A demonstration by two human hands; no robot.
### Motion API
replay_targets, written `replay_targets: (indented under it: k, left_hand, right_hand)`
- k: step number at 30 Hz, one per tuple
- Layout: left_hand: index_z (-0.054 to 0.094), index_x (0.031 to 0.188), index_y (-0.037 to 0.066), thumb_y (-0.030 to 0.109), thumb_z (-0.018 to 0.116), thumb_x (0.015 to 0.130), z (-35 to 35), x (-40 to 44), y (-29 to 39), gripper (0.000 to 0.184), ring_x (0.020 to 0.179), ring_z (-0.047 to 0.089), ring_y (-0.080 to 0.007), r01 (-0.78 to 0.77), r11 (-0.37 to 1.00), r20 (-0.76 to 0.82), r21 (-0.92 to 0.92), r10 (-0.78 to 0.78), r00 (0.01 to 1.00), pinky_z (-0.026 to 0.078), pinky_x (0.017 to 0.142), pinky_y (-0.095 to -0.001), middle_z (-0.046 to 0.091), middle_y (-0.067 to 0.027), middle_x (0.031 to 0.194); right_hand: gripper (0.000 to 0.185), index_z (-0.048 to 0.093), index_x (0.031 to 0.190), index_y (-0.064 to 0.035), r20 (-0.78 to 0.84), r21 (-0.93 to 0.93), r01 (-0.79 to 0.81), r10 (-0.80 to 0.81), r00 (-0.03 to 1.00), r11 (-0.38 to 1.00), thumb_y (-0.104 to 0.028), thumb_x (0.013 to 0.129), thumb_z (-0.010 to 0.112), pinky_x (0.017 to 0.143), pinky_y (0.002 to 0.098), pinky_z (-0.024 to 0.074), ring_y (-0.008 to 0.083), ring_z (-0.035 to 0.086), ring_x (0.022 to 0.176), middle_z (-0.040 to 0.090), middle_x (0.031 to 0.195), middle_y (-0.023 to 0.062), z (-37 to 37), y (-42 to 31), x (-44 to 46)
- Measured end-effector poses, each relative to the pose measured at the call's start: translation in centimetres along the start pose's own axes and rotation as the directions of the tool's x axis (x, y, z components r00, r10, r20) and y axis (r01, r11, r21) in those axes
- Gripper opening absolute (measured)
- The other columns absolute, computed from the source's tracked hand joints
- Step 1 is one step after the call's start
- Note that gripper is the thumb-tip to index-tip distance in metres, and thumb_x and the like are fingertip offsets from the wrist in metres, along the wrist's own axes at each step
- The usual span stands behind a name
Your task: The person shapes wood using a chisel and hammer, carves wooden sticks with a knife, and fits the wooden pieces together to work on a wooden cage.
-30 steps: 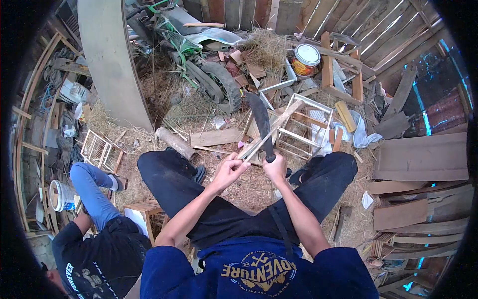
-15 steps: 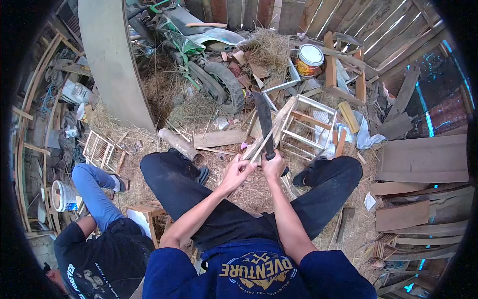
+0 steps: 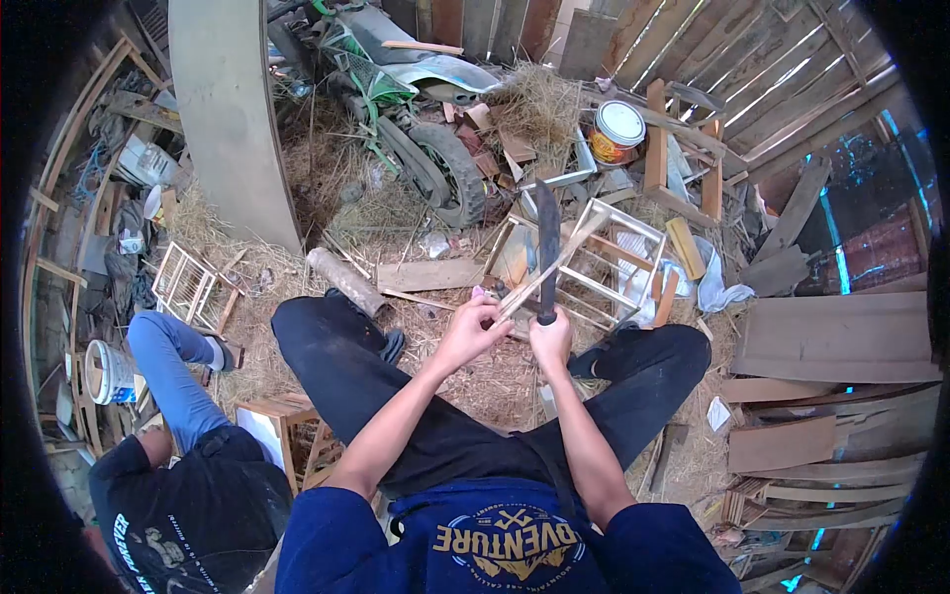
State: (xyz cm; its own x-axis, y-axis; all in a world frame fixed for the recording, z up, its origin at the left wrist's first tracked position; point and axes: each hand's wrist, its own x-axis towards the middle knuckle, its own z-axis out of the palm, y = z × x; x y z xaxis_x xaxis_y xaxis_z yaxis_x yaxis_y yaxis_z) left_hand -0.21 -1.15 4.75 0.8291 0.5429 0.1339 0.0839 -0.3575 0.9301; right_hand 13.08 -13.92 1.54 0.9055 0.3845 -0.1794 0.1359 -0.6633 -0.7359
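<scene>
The machete (image 3: 548,230) has a long dark blade, scuffed and broadening below its pointed tip, and a black handle held low in the right hand (image 3: 551,342), with the tip toward twelve o'clock. Thin, pale wooden strips (image 3: 522,294), pinched at their seven-o'clock end by the left hand (image 3: 475,330), slant toward one o'clock, crossing the blade's line; contact is unclear.

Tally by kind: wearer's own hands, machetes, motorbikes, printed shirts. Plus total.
Wearer's hands: 2 (left hand, right hand)
Machete: 1
Motorbike: 1
Printed shirts: 2 (blue shirt, black shirt)
Total: 6
</scene>
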Motion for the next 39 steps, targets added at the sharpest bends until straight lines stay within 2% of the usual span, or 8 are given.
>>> replay_targets:
  k: [4,7,15,19,22,28,31,39]
  left_hand:
    - [0.064,0.094,0.002,0.023,0.068,0.086,-1.1,-0.6,1.7,0.023,0.084,0.067,-0.0344,-0.029,0.895,0.018,0.446,0.023,1.000,0.053,0.069,-0.0437,0.067,-0.0169,0.095]
    - [0.059,0.108,0.002,0.021,0.065,0.087,-0.4,-1.1,3.0,0.029,0.079,0.066,-0.0416,0.244,0.891,-0.059,0.383,-0.240,0.969,0.052,0.068,-0.0504,0.067,-0.0209,0.089]
    - [0.055,0.125,0.002,0.023,0.062,0.090,-1.3,-1.1,0.0,0.042,0.073,0.065,-0.0459,0.266,0.914,-0.047,0.306,-0.264,0.963,0.050,0.065,-0.0533,0.065,-0.0269,0.078]
    - [0.059,0.123,0.002,0.028,0.062,0.092,-2.2,-1.3,0.3,0.041,0.074,0.065,-0.0447,0.334,0.914,-0.084,0.232,-0.323,0.942,0.050,0.066,-0.0515,0.065,-0.0271,0.076]
    - [0.061,0.118,0.001,0.028,0.062,0.092,-2.8,-1.6,0.8,0.038,0.074,0.066,-0.0432,0.374,0.899,-0.105,0.228,-0.359,0.927,0.051,0.067,-0.0507,0.066,-0.0260,0.076]
    - [0.062,0.114,0.002,0.032,0.061,0.093,-3.0,-2.5,1.7,0.037,0.075,0.067,-0.0419,0.427,0.860,-0.112,0.279,-0.413,0.904,0.051,0.068,-0.0497,0.066,-0.0243,0.074]
    - [0.062,0.111,0.002,0.036,0.061,0.094,-3.4,-2.7,1.3,0.038,0.075,0.067,-0.0426,0.410,0.857,-0.102,0.311,-0.399,0.911,0.051,0.068,-0.0509,0.066,-0.0233,0.074]
    - [0.062,0.113,0.005,0.035,0.064,0.091,-3.1,-2.8,0.6,0.038,0.070,0.067,-0.0394,0.363,0.838,-0.113,0.407,-0.348,0.931,0.050,0.064,-0.0466,0.063,-0.0212,0.069]
  right_hand:
    - [0.026,0.066,0.098,-0.0054,-0.003,-0.019,0.002,-0.002,1.000,1.000,-0.021,0.077,0.068,0.072,0.0442,0.0511,0.0365,0.068,0.081,0.069,0.084,0.0193,-1.2,-1.6,-0.9]
    - [0.029,0.065,0.097,-0.0037,0.055,-0.074,0.007,-0.003,0.998,0.997,-0.022,0.076,0.071,0.072,0.0428,0.0514,0.0344,0.069,0.080,0.069,0.084,0.0190,-2.4,-3.6,-1.3]
    - [0.049,0.062,0.103,-0.0018,0.295,-0.086,0.395,-0.355,0.887,0.915,-0.038,0.073,0.075,0.073,0.0442,0.0519,0.0355,0.069,0.083,0.069,0.086,0.0205,-4.4,-3.6,1.3]
    - [0.057,0.064,0.116,-0.0098,0.552,-0.412,0.395,-0.120,0.825,0.821,-0.046,0.072,0.070,0.080,0.0457,0.0536,0.0351,0.070,0.087,0.071,0.088,0.0196,-7.5,-6.0,1.0]
    - [0.039,0.062,0.103,-0.0076,0.444,-0.596,0.587,-0.384,0.809,0.548,-0.033,0.075,0.072,0.076,0.0478,0.0504,0.0341,0.069,0.077,0.069,0.077,0.0149,-4.9,-2.4,-0.3]
    - [0.034,0.057,0.100,-0.0054,0.331,-0.526,0.600,-0.505,0.797,0.603,-0.020,0.073,0.074,0.073,0.0464,0.0507,0.0352,0.067,0.074,0.066,0.072,0.0169,-2.4,0.2,-1.0]
    - [0.036,0.056,0.102,-0.0049,0.290,-0.416,0.791,-0.759,0.583,0.449,-0.019,0.073,0.072,0.069,0.0484,0.0513,0.0358,0.067,0.071,0.065,0.070,0.0189,-2.3,1.0,0.0]
    - [0.040,0.055,0.106,-0.0040,0.448,-0.383,0.642,-0.474,0.758,0.664,-0.023,0.074,0.070,0.063,0.0527,0.0515,0.0402,0.066,0.061,0.065,0.064,0.0203,-3.0,0.7,-1.0]
